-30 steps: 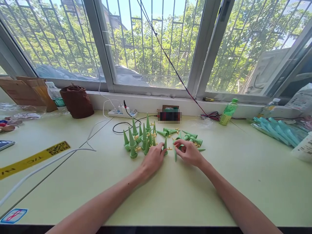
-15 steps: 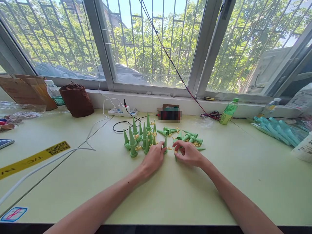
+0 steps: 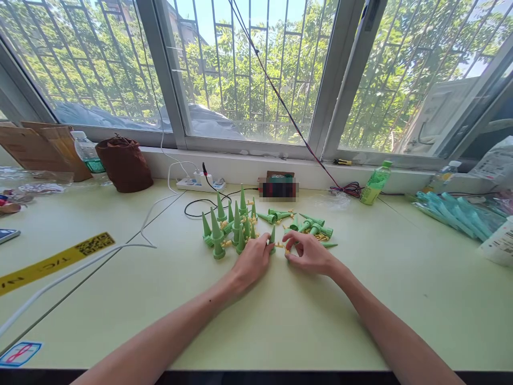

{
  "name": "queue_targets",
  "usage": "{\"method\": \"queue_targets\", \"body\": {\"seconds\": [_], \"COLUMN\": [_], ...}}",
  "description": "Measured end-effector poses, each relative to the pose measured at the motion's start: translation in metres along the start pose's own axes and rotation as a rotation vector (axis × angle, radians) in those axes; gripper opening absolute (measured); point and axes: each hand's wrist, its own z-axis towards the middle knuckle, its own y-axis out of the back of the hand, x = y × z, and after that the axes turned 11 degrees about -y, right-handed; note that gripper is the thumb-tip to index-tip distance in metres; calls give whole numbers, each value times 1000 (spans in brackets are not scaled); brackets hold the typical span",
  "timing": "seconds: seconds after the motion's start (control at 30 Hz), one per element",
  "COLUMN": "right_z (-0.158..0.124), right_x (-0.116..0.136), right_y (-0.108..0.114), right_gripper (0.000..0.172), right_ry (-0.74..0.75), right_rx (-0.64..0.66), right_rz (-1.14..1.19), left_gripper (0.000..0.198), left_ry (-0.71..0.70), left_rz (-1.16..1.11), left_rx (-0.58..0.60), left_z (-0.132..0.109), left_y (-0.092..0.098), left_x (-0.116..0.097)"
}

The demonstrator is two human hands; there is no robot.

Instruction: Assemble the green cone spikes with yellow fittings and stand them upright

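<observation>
Several green cone-shaped spikes (image 3: 218,235) stand upright in a cluster on the pale green table (image 3: 280,315). More green spikes (image 3: 312,225) lie on their sides to the right, with small yellow pieces among them. My left hand (image 3: 253,261) rests beside the upright cluster, its fingers pinched on an upright green spike (image 3: 272,238). My right hand (image 3: 309,252) is curled over the table just right of it, with fingers closed around a small part near a tiny yellow piece (image 3: 279,245). What the right fingers hold is mostly hidden.
A white power strip (image 3: 200,185) with cables lies by the window sill. A brown pouch (image 3: 125,163) and cardboard (image 3: 40,148) sit at the back left, a green bottle (image 3: 375,184) and teal packaged items (image 3: 452,213) at the right. Yellow tape (image 3: 56,261) lies on the left.
My right hand has closed and drawn slightly left, and the spike lying under it is now covered by the fingers. My left hand has stayed in place.
</observation>
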Motion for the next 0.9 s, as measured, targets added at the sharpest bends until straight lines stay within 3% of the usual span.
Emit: {"method": "queue_targets", "body": {"seconds": [0.5, 0.9], "right_z": [0, 0], "right_x": [-4, -2], "right_y": [0, 1], "right_gripper": [31, 25], "right_ry": [8, 17], "right_rx": [27, -23], "right_rz": [-7, -22], "left_gripper": [16, 15], "left_ry": [-19, -59], "left_rz": [-67, -94], "left_rx": [-24, -25], "left_z": [0, 0], "left_y": [-2, -3], "left_x": [2, 5]}}
